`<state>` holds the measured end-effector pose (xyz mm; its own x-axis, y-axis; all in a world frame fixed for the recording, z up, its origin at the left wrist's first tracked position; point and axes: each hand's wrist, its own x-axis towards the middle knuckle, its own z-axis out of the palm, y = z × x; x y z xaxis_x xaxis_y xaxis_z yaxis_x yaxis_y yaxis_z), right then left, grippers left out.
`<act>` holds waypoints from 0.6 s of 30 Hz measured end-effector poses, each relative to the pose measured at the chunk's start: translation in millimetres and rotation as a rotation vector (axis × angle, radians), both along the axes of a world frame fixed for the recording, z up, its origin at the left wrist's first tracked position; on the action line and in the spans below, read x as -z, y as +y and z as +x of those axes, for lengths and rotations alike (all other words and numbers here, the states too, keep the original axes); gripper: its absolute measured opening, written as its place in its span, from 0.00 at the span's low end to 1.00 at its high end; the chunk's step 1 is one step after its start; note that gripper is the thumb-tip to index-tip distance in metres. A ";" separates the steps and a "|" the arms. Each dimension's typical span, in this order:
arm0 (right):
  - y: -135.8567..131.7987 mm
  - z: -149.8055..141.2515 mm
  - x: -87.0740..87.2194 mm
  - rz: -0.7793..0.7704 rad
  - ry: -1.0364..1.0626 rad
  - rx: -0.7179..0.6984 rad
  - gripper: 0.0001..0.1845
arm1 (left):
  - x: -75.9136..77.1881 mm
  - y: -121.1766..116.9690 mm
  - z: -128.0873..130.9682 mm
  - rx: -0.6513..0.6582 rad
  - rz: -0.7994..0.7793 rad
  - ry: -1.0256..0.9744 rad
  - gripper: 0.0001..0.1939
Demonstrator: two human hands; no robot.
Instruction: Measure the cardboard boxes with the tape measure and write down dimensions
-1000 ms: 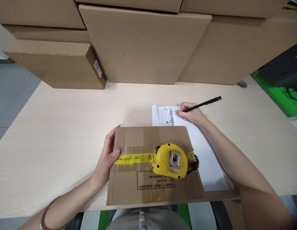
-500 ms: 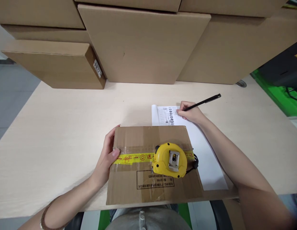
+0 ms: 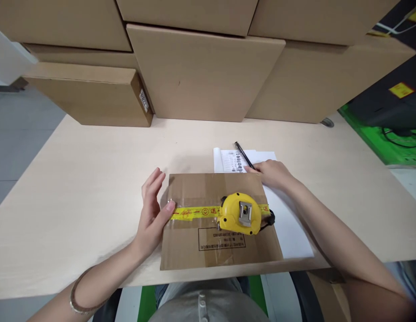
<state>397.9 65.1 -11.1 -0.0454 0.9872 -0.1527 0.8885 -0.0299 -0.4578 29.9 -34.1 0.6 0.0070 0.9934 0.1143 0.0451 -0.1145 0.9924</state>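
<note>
A flat cardboard box (image 3: 187,243) with yellow printed tape (image 3: 194,212) rests near the table's front edge. On top of it lies a yellow tape measure (image 3: 236,214), its metal clip facing up and a black strap at its right. My left hand (image 3: 154,210) is at the box's left side, thumb touching the top edge, the other fingers stretched out and raised. At the far right corner, my right hand (image 3: 271,172) has its fingers closed around a black pen (image 3: 241,152) that slants up to the left. White paper (image 3: 291,232) with handwriting lies partly under the box.
Large cardboard boxes (image 3: 208,76) are stacked along the back of the table (image 3: 94,192). A smaller box (image 3: 90,100) with a label stands at the back left. At the right are a dark object with a yellow label (image 3: 400,90) and a green surface (image 3: 371,138).
My right hand has come down from the written lines to the box's corner, and the pen has swung from pointing right to pointing left. My left fingers have lifted off the box's side.
</note>
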 end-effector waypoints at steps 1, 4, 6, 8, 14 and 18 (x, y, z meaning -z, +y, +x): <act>-5.0 -3.6 -1.4 0.032 -0.053 0.010 0.32 | -0.7 -0.1 -1.0 -0.002 0.024 0.025 0.23; -21.4 -14.1 -15.6 0.135 -0.176 0.057 0.28 | -1.0 1.4 -4.8 0.053 0.041 0.079 0.16; -36.8 -21.3 -35.0 0.268 -0.207 0.070 0.24 | 2.1 3.6 -8.1 0.114 0.050 0.088 0.17; -56.4 -30.0 -58.1 0.431 -0.169 -0.032 0.25 | 6.9 5.6 -11.2 0.180 0.044 0.050 0.20; -109.6 -62.6 -96.3 0.446 0.008 -0.539 0.27 | 10.8 7.3 -14.0 0.296 -0.078 -0.174 0.26; -119.5 -87.7 -93.6 0.206 0.358 -0.440 0.28 | 7.1 9.2 -15.7 0.331 -0.116 -0.171 0.28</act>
<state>310.2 -54.4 82.5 -0.4698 0.8715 0.1405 0.5865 0.4271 -0.6882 14.1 -24.9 -6.5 0.3195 0.9471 0.0288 -0.1430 0.0182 0.9896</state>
